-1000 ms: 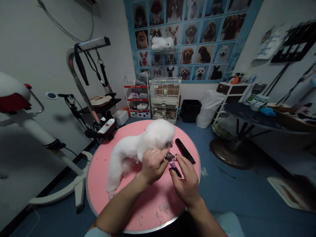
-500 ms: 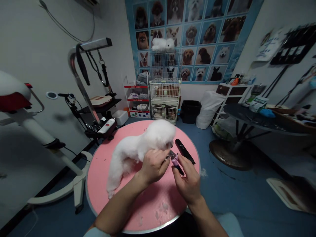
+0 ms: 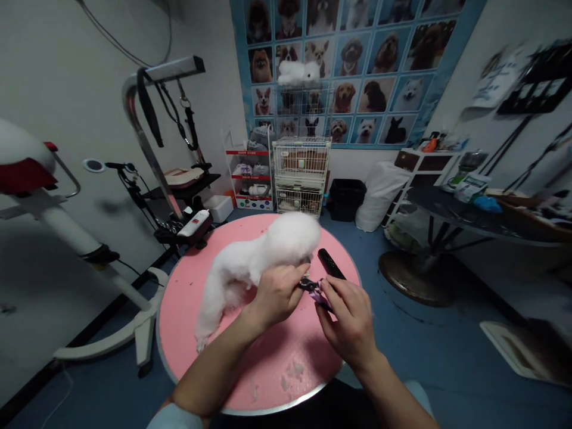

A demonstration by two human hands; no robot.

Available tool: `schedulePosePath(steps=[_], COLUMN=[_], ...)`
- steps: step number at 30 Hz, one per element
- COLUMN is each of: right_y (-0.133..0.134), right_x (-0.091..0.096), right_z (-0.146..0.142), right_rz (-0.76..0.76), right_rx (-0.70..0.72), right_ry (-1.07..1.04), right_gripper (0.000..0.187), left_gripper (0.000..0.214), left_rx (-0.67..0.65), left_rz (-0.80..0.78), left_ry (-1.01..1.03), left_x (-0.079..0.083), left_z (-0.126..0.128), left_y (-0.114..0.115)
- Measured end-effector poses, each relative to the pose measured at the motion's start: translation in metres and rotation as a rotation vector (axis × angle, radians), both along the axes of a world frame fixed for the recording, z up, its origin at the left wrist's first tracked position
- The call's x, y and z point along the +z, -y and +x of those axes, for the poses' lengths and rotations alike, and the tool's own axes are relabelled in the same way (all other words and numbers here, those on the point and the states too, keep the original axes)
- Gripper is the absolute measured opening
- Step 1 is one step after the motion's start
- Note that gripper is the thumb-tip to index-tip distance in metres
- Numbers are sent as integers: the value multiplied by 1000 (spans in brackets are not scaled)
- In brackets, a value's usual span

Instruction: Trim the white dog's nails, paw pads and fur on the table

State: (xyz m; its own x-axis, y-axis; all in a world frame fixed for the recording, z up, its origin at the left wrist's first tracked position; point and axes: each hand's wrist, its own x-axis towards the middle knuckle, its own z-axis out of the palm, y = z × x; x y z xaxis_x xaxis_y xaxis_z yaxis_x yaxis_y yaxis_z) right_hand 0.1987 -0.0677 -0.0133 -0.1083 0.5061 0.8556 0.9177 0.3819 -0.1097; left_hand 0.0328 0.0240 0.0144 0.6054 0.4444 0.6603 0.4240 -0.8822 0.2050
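A fluffy white dog (image 3: 235, 259) stands on the round pink grooming table (image 3: 185, 304), its head towards the right. My left hand (image 3: 277, 292) is closed at the dog's front, below its muzzle, around what appears to be a front paw, mostly hidden by my fingers. In my right hand (image 3: 351, 316) is a nail clipper (image 3: 315, 289) with purple and dark handles. Its metal jaws point left and meet the fingertips of my left hand. Just beyond the clipper, a black clipper-like tool or comb (image 3: 330, 264) lies on the table.
Small tufts of cut hair (image 3: 292, 370) lie near the table's front edge. To the left rise a grooming arm with straps (image 3: 147, 143) and a white stand dryer (image 3: 67, 220). Wire cages (image 3: 301, 161) and a black bin (image 3: 346, 199) stand behind; a dark table (image 3: 447, 208) is at right.
The clipper has tilted flatter and its jaws have shifted slightly down and left. My right hand has moved slightly right. The dog's head has turned or dipped a little.
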Motion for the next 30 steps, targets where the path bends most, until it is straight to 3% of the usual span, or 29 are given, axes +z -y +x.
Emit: schedulePosePath(steps=[6, 16, 21, 24, 26, 30], right_y=[-1, -2, -2, 2, 3, -6], right_x=[3, 6, 1, -10, -19, -27], right_z=[0, 2, 4, 1, -4, -21], right_rz=[38, 37, -24, -148, -251, -506], right_rx=[-36, -17, 74, 166, 201, 418], right_ry=[44, 51, -16, -235, -512, -1168], right_gripper=[50, 46, 50, 56, 54, 22], left_gripper=[33, 33, 32, 33, 38, 73], left_rx=[-35, -30, -56, -61, -56, -113], left_rz=[-105, -149, -159, -181, -183, -121], left_ry=[-6, -18, 3, 12, -6, -48], left_x=[-2, -2, -2, 0, -1, -16], left_z=[-1, 0, 0, -1, 0, 3], left_y=[0, 1, 1, -1, -3, -9])
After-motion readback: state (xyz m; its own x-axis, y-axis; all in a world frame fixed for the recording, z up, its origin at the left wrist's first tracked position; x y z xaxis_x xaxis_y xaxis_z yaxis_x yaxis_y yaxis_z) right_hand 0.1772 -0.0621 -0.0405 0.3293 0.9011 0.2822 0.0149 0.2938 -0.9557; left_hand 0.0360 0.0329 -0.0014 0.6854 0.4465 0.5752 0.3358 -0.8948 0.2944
